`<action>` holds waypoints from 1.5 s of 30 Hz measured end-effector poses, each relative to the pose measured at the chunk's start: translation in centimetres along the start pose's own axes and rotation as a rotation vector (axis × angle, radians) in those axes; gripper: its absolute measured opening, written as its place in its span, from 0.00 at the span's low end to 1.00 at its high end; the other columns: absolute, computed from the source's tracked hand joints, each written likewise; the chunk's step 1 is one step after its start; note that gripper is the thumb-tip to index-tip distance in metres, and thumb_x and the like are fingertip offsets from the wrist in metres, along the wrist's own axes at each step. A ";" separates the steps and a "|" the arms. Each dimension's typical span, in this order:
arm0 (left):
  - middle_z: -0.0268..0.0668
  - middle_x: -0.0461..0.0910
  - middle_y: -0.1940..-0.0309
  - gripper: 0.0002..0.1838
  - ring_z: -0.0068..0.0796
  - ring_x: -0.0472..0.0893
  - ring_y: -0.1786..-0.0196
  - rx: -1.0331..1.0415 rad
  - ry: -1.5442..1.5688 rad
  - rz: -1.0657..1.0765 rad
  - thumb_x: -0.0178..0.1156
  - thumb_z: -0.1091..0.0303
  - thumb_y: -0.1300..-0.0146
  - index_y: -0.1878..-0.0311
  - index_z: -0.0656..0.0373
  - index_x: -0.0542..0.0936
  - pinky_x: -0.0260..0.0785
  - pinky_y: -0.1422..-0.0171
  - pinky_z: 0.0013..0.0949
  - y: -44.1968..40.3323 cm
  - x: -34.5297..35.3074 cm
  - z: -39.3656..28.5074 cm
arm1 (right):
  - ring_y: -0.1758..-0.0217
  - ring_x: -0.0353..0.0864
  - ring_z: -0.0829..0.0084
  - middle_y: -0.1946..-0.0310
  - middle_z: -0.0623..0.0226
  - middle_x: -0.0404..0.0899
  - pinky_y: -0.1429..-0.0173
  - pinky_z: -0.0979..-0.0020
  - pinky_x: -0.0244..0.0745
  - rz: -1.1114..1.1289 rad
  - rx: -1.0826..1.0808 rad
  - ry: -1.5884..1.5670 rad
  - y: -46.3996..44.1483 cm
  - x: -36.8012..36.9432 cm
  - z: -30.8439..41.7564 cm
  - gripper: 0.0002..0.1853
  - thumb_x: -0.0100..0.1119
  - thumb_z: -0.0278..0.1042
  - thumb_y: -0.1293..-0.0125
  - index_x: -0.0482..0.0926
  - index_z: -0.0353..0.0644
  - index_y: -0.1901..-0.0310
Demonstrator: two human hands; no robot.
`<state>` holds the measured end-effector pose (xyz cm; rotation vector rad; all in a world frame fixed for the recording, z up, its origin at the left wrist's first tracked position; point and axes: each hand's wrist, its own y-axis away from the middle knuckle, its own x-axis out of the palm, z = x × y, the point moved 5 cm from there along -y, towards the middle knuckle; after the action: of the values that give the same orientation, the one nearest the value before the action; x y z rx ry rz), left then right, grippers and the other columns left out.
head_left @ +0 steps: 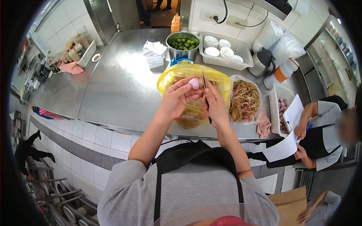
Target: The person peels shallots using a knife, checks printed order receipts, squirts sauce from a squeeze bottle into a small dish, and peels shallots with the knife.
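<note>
Between the fingertips of my left hand point(176, 96) is a small pinkish shallot point(194, 83), its pale purple side facing up. My right hand point(215, 103) is closed around a knife point(204, 80), blade pointing up and away from me, close beside the shallot. Both hands are over an open yellow plastic bag point(166, 81) with brownish peelings inside. Right of it, a clear plastic bag point(245, 100) holds dry roots and stringy skins. Farther right, a white basket point(275, 109) contains several more shallots point(282, 105).
Behind the yellow bag stand a steel pot point(172, 52) of green limes and a white crate point(241, 62) of small bowls. A thermal jug point(264, 62) is at the back right. At right, a co-worker point(324, 132) writes on paper. The steel counter point(120, 83) extends left.
</note>
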<state>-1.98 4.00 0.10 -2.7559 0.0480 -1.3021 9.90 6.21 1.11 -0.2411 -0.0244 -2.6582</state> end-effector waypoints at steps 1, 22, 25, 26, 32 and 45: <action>0.42 0.76 0.58 0.19 0.31 0.79 0.59 0.001 -0.001 0.001 0.49 0.73 0.40 0.45 0.67 0.66 0.74 0.55 0.26 0.0 -0.1 -0.1 | 0.88 0.53 0.87 0.87 0.77 0.58 0.86 0.85 0.51 -0.002 0.024 -0.018 0.0 -0.1 0.0 0.21 0.39 0.39 0.32 0.59 0.48 0.38; 0.37 0.76 0.60 0.17 0.23 0.78 0.62 0.096 -0.241 -0.127 0.55 0.75 0.43 0.49 0.63 0.71 0.72 0.58 0.24 -0.9 -0.9 -1.0 | 0.87 0.56 0.87 0.86 0.76 0.59 0.87 0.83 0.53 0.126 0.090 0.045 0.3 0.3 0.5 0.23 0.39 0.37 0.33 0.54 0.48 0.36; 0.36 0.77 0.60 0.18 0.22 0.77 0.62 0.117 -0.289 -0.108 0.56 0.76 0.44 0.49 0.64 0.71 0.72 0.58 0.23 -1.1 -0.8 -0.9 | 0.86 0.56 0.87 0.86 0.77 0.59 0.87 0.83 0.52 0.159 0.029 0.092 0.4 0.8 0.7 0.23 0.40 0.38 0.33 0.54 0.48 0.36; 0.37 0.77 0.60 0.17 0.24 0.77 0.61 0.141 -0.328 -0.109 0.56 0.77 0.44 0.50 0.65 0.71 0.72 0.57 0.25 -1.0 -0.6 -1.0 | 0.86 0.57 0.87 0.86 0.77 0.59 0.87 0.83 0.52 0.178 0.001 0.112 0.5 0.9 0.7 0.24 0.40 0.38 0.33 0.54 0.49 0.36; 0.37 0.77 0.60 0.17 0.23 0.77 0.60 0.174 -0.410 -0.042 0.55 0.75 0.43 0.49 0.65 0.71 0.72 0.57 0.25 -0.7 0.2 -1.4 | 0.89 0.54 0.86 0.87 0.75 0.58 0.87 0.84 0.51 0.128 0.072 0.036 0.3 0.6 -0.1 0.23 0.39 0.39 0.33 0.54 0.52 0.36; 0.39 0.76 0.58 0.19 0.26 0.77 0.58 0.190 -0.545 -0.009 0.51 0.75 0.41 0.45 0.66 0.67 0.70 0.51 0.27 -0.5 0.1 -1.3 | 0.88 0.55 0.86 0.87 0.77 0.58 0.88 0.84 0.51 0.230 0.122 -0.005 0.4 0.4 0.1 0.24 0.41 0.40 0.33 0.54 0.51 0.36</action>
<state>-2.90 4.40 1.08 -2.8332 -0.1209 -0.4875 9.70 5.69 1.23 -0.1979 -0.1514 -2.4167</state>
